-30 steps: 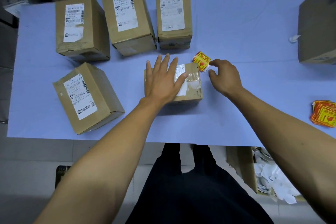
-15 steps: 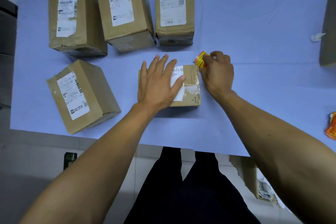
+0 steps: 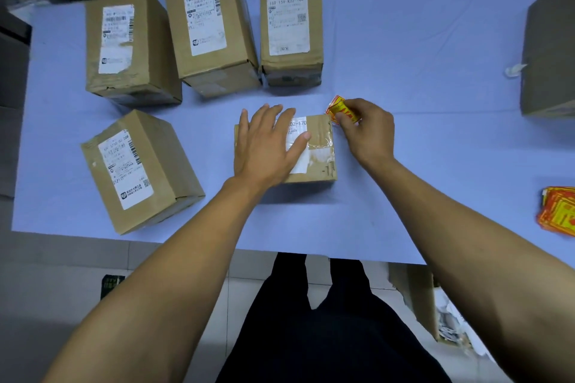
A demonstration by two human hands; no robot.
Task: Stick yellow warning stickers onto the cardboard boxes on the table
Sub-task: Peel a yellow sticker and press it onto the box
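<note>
Blue surface [image 3: 404, 40] fills most of the frame, small cardboard box [image 3: 317, 146] sits dead center with the left hand [image 3: 267, 146] flat and open on top, while the right hand [image 3: 367, 130] pinches a yellow sticker [image 3: 340, 109] at the box's upper-right corner.

Small box [image 3: 314, 149] label: "02-170"

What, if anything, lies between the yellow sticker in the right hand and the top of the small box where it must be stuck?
The left hand lies flat over much of the small box. The part nearest the sticker in the right hand is bare.
</note>
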